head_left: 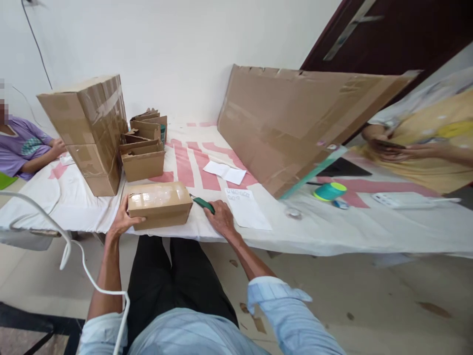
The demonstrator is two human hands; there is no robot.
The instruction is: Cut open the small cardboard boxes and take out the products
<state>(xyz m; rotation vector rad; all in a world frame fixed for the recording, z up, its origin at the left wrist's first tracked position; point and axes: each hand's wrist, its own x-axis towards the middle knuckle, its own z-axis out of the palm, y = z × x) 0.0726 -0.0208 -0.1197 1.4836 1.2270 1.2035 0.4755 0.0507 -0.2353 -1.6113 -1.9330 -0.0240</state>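
A small taped cardboard box (160, 209) lies at the table's front edge. My left hand (123, 217) grips its left end, with the thumb along the near side. In my right hand (221, 217), fingers closed, is a green-handled utility knife (202, 203). The knife points left, and its tip is at the right end of the box; I cannot tell whether it touches the cardboard. Just right of this hand lies a white paper sheet (247, 209) with marks on it.
Stacked taped boxes (92, 123) and open cartons (144, 162) stand at the left. A large cardboard panel (295, 118) leans to the right. Beyond it are a teal tape roll (330, 191) and a power strip (401, 199). People sit at both sides. A white cable (66, 246) hangs near my left arm.
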